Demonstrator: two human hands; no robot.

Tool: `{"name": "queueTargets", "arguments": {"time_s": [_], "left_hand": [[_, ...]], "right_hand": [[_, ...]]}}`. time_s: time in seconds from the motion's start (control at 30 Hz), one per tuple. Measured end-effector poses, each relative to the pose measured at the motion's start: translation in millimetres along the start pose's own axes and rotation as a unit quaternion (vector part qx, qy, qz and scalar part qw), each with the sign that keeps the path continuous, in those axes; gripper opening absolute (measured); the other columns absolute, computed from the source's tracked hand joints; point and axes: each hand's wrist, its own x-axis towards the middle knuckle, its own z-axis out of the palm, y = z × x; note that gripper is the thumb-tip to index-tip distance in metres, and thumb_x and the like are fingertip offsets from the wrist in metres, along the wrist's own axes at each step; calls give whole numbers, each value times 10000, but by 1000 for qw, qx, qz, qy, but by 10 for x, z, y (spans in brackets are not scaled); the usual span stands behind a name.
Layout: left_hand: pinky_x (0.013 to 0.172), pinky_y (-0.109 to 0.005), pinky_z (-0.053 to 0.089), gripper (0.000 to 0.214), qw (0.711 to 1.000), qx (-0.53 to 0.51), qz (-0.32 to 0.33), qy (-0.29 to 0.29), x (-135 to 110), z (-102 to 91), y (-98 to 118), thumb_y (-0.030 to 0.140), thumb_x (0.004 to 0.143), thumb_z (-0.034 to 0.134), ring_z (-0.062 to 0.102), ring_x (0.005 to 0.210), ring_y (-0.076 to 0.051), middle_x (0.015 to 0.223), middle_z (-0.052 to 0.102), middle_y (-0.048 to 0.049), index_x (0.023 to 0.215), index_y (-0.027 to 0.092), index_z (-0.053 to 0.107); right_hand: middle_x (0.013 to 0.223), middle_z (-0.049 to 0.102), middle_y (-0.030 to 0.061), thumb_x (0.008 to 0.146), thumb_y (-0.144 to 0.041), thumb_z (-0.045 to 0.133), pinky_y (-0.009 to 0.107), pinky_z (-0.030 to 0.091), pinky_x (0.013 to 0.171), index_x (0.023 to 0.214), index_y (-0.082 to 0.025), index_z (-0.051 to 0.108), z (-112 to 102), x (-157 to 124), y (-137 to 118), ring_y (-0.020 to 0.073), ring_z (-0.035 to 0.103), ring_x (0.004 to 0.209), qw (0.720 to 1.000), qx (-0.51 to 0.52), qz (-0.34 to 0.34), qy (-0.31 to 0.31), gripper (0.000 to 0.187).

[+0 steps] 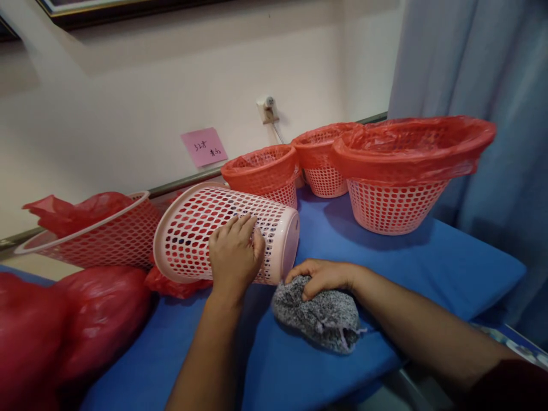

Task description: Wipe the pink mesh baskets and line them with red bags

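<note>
A pale pink plastic basket [192, 228] with a mesh of holes lies tipped on its side on the blue-covered table, its base turned to the right. My left hand [235, 248] rests on the basket's side, fingers stretched out along the mesh and lying against it. Just right of the base, my right hand [323, 277] is closed around a grey speckled cloth [317, 314]. The cloth is bunched, with pale loose threads at its near right end, and touches or nearly touches the basket's bottom rim.
Upright baskets lined with red plastic bags stand behind: a small one [261, 171], another [325, 168] and a wide one [394, 194]. At left are a pink basket [107, 231] and filled red bags [103, 314]. A pink note [204, 146] and a socket [268, 111] are on the wall.
</note>
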Motion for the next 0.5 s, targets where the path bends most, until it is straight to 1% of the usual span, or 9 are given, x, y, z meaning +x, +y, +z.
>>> {"name": "queueTargets", "arguments": {"time_s": [0.03, 0.07, 0.13, 0.2, 0.23, 0.4, 0.43, 0.47, 0.5], "left_hand": [[1068, -543, 474, 406, 1000, 0, 1, 0, 2, 4, -3, 273, 989, 460, 668, 1293, -358, 1321, 763, -114, 1237, 151, 757], [1068, -539, 475, 406, 1000, 0, 1, -1, 6, 7, -6, 270, 986, 462, 670, 1290, -356, 1319, 764, -114, 1238, 150, 758], [1069, -534, 476, 406, 1000, -2, -1, -8, 13, 11, -9, 267, 983, 464, 672, 1289, -353, 1323, 763, -110, 1238, 149, 758], [1071, -541, 474, 407, 1000, -4, -4, -17, 16, 11, -7, 270, 987, 463, 668, 1294, -354, 1335, 758, -108, 1241, 149, 756], [1073, -546, 471, 406, 1000, -4, -6, -19, 14, 10, -4, 274, 989, 464, 664, 1299, -356, 1341, 755, -108, 1245, 150, 754], [1091, -551, 460, 400, 1000, 1, -10, -13, -9, 4, 9, 274, 986, 466, 660, 1305, -349, 1338, 756, -106, 1247, 167, 749], [1092, -550, 460, 403, 1000, 0, -9, -11, -12, 3, 8, 273, 985, 463, 660, 1305, -348, 1338, 756, -107, 1248, 167, 748], [1092, -550, 461, 406, 1000, -1, -8, -12, -15, 2, 6, 274, 984, 461, 659, 1306, -349, 1340, 755, -110, 1251, 165, 747], [1089, -550, 463, 410, 1000, -3, -7, -11, -16, 1, 2, 276, 982, 460, 660, 1306, -351, 1339, 755, -114, 1252, 162, 747]], "right_hand": [[899, 753, -53, 569, -198, 814, 274, 537, 803, 1000, -231, 779, 27, -15, -13, 154, 682, 809, 997, 67, -26, 0, 434], [909, 758, -46, 566, -214, 831, 285, 542, 824, 1018, -228, 776, 48, -21, -23, 155, 688, 813, 990, 126, -61, 24, 455], [936, 768, -28, 582, -233, 850, 302, 548, 868, 1043, -222, 765, 60, -8, -40, 162, 699, 841, 960, 203, -147, 123, 469], [940, 769, -23, 617, -250, 856, 308, 551, 879, 1042, -226, 750, 20, 30, -49, 164, 701, 850, 918, 229, -218, 242, 439], [936, 768, -22, 631, -257, 857, 311, 554, 872, 1041, -228, 741, -19, 55, -49, 165, 700, 845, 899, 230, -237, 288, 427], [887, 759, -17, 667, -361, 832, 336, 576, 807, 1035, -227, 694, -294, 195, 17, 187, 704, 805, 807, 251, -274, 459, 415], [898, 760, -9, 670, -374, 816, 338, 578, 805, 1035, -222, 683, -350, 219, 40, 192, 706, 813, 790, 243, -270, 495, 416], [923, 763, 2, 694, -389, 780, 340, 581, 807, 1053, -217, 671, -404, 237, 61, 196, 711, 828, 780, 215, -252, 531, 413], [960, 766, 18, 733, -399, 726, 344, 584, 812, 1092, -209, 658, -457, 246, 79, 202, 716, 850, 777, 172, -221, 563, 412]]}}
